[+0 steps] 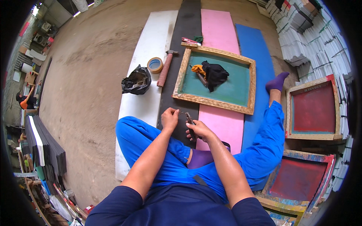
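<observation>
My left hand [169, 119] is closed in a pinch, and a tiny thing at its fingertips is too small to name. Just to its right, my right hand [200, 130] grips a pair of pliers [189, 119] with dark handles, jaws pointing up and away from me. Beyond both hands lies a wooden-framed printing screen [211, 101] with green mesh. A black cloth [216, 76] and an orange cloth [198, 69] rest on the mesh. Left of the frame are a hammer [166, 69] with a red-wrapped handle, a roll of brown tape [155, 65] and a black plastic bag [136, 80].
White [151, 41], black, pink [220, 130] and blue sheets [256, 49] lie under me. Red-meshed screens [314, 109] lean at right beside tall paper stacks [305, 41]. Dark boards [47, 143] stand at left. Another person [27, 101] is far left. My legs flank the work area.
</observation>
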`<move>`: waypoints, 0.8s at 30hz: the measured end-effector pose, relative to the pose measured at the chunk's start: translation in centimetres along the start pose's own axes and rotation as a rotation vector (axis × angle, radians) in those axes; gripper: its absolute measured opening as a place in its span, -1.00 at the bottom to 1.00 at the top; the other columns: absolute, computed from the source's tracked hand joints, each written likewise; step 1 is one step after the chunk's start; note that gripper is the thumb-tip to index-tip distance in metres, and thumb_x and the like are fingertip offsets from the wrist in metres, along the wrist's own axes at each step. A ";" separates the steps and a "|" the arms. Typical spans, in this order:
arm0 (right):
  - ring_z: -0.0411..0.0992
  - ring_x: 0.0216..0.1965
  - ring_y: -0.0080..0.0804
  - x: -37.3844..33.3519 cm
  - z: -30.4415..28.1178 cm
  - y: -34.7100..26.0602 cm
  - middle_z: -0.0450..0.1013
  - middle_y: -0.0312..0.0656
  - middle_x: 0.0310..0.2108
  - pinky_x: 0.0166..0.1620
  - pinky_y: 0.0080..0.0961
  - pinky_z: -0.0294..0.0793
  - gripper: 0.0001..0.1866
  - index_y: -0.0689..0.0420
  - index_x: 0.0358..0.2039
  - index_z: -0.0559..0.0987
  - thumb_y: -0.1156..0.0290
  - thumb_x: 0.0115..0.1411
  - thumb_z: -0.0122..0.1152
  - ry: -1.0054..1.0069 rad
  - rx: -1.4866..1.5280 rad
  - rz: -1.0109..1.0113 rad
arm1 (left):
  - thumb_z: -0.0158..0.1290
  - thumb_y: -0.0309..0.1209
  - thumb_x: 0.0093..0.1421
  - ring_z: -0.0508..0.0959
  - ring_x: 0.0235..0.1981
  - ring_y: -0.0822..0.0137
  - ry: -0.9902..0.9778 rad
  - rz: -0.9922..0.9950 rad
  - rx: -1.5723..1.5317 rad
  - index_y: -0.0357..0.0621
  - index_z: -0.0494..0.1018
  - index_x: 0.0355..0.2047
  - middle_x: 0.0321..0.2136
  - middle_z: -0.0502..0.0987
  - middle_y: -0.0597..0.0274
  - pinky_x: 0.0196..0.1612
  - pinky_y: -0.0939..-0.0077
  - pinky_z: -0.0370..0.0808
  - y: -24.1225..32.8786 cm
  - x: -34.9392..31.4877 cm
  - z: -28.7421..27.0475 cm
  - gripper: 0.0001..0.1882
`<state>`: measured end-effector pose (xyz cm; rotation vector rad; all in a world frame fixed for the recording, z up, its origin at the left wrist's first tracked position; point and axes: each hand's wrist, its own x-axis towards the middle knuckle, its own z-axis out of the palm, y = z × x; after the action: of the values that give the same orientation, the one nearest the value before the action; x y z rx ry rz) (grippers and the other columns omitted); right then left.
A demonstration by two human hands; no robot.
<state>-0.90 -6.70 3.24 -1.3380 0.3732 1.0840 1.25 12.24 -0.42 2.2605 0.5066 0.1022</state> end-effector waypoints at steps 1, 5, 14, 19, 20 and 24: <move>0.60 -0.34 -0.32 -0.1 -0.4 0.2 0.54 -0.10 -0.23 -0.33 -0.33 0.63 -0.53 0.08 0.20 0.41 0.12 0.39 0.16 0.005 -0.012 -0.014 | 0.28 -0.25 0.17 0.68 -0.37 0.04 0.007 0.013 0.054 -0.18 0.64 -0.44 -0.45 0.67 0.01 -0.22 0.18 0.57 -0.6 0.3 -0.1 -0.76; 0.58 -0.37 -0.36 -1.3 -3.2 1.2 0.53 -0.15 -0.28 -0.36 -0.36 0.59 -0.59 0.13 0.12 0.44 0.15 0.40 0.15 0.109 -0.056 -0.103 | 0.29 -0.27 0.15 0.67 -0.39 0.02 0.021 0.080 0.093 -0.21 0.65 -0.45 -0.47 0.66 -0.02 -0.22 0.15 0.57 -0.5 0.4 0.3 -0.77; 0.47 -0.57 -0.41 -6.7 -14.7 3.5 0.47 -0.20 -0.52 -0.50 -0.36 0.45 -0.67 0.26 -0.18 0.53 0.20 0.30 0.21 0.693 -0.273 -0.189 | 0.28 -0.30 0.11 0.50 -0.01 0.10 -0.004 0.664 0.207 -0.05 0.61 -0.22 -0.14 0.56 0.21 0.04 0.16 0.44 7.0 -3.3 4.1 -0.77; 0.47 -0.59 -0.35 -8.7 -19.5 5.0 0.44 -0.17 -0.57 -0.50 -0.30 0.45 -0.68 0.29 -0.26 0.51 0.22 0.28 0.19 0.832 -0.311 -0.146 | 0.27 -0.20 0.13 0.25 0.34 -0.08 -0.198 0.776 0.298 -0.06 0.55 0.02 0.26 0.36 0.00 0.34 0.00 0.18 8.6 -4.5 6.6 -0.54; 0.47 -0.59 -0.34 -8.7 -20.0 4.9 0.44 -0.17 -0.57 -0.51 -0.29 0.44 -0.68 0.30 -0.27 0.51 0.23 0.28 0.19 0.852 -0.319 -0.151 | 0.27 -0.20 0.13 0.24 0.35 -0.08 -0.212 0.774 0.314 -0.06 0.55 0.02 0.28 0.34 -0.01 0.35 -0.01 0.17 8.6 -4.5 7.1 -0.54; 0.43 -0.63 -0.34 -8.8 -20.9 4.6 0.41 -0.19 -0.60 -0.56 -0.25 0.39 -0.71 0.28 -0.30 0.50 0.26 0.29 0.19 0.799 -0.266 -0.067 | 0.27 -0.18 0.13 0.17 0.41 -0.07 -0.271 0.750 0.366 -0.06 0.54 0.05 0.35 0.26 -0.01 0.38 -0.05 0.13 8.5 -4.5 7.9 -0.52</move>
<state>-1.65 -29.75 1.77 -1.9858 0.7779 0.5084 1.67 -0.14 0.79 2.6549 -0.5225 0.0802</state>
